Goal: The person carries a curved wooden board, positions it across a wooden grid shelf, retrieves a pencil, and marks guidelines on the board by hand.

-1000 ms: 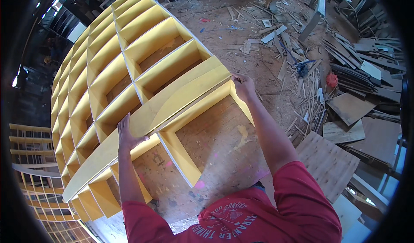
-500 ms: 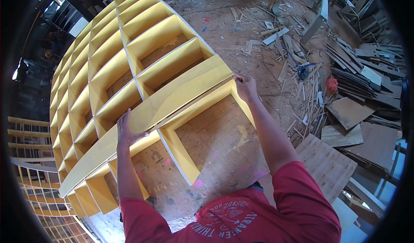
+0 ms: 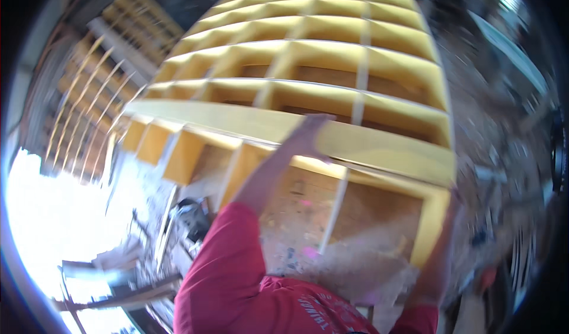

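A long, curved yellow board [image 3: 379,151] lies along the near side of a large yellow wooden grid frame [image 3: 332,55]. My left hand [image 3: 308,137] spans the board near its middle, with fingers at the far edge and thumb at the near edge. My right hand [image 3: 453,204] is at the board's right end, by the corner of the frame. Its fingers are smeared by motion, so their grip does not show. Below the board, thin yellow dividers [image 3: 335,206] stand out toward me over a stained wooden surface [image 3: 370,239].
More slatted frames [image 3: 89,106] stand at the left. Bright light comes in at the lower left, near a dark, blurred object [image 3: 192,220] and some rails. Wood scraps litter the ground [image 3: 492,156] on the right.
The whole view has turned, so the frame and board appear farther right and more level. Both hands stay at about the same places on the board. The picture is more blurred.
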The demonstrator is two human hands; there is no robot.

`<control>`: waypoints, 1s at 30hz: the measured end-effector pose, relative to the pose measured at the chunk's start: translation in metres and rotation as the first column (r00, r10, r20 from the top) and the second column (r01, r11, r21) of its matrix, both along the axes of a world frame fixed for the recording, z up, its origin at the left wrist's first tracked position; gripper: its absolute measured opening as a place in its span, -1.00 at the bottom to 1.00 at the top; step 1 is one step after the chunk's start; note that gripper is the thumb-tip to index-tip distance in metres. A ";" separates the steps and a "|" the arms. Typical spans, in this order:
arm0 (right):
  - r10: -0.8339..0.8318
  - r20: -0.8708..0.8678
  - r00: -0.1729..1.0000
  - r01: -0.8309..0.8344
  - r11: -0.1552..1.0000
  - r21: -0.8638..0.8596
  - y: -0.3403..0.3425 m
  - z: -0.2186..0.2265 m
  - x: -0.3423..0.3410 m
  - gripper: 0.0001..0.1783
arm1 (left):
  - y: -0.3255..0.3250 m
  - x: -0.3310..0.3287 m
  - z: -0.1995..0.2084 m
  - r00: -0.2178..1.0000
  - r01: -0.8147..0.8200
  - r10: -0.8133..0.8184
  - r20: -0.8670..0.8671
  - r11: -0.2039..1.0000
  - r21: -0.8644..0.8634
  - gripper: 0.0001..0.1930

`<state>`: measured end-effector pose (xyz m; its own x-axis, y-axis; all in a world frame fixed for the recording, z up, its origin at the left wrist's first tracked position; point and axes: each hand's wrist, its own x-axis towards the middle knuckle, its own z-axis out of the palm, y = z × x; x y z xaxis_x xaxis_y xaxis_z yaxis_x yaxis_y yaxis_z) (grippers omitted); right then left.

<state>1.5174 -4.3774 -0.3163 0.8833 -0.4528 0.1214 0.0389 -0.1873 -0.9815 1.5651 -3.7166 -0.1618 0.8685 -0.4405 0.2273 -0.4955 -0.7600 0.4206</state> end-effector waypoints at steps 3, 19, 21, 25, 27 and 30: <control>-0.050 -0.159 0.986 0.008 0.967 -0.254 0.034 0.028 0.009 -0.60 | 0.016 -0.018 0.026 0.998 -0.025 0.047 -0.048 0.922 0.387 0.70; -0.080 -0.146 0.986 0.038 0.962 -0.272 0.057 0.050 0.017 -0.61 | 0.053 -0.024 0.035 0.963 -0.207 0.257 -0.080 0.897 0.390 0.64; -0.076 -0.103 0.992 0.047 0.963 -0.267 0.057 0.050 0.017 -0.63 | 0.053 -0.027 0.037 0.961 -0.212 0.263 -0.085 0.898 0.386 0.64; -0.044 -0.243 0.969 -0.017 0.970 -0.242 0.050 0.056 0.013 -0.56 | 0.048 -0.029 0.036 0.961 -0.228 0.269 -0.059 0.898 0.377 0.62; -0.017 -0.267 0.964 -0.041 0.977 -0.207 0.045 0.051 0.016 -0.53 | 0.049 -0.029 0.035 0.961 -0.227 0.268 -0.062 0.900 0.373 0.62; -0.007 -0.257 0.966 -0.039 0.984 -0.173 0.053 0.056 0.016 -0.55 | 0.054 -0.029 0.031 0.961 -0.230 0.270 -0.064 0.905 0.358 0.61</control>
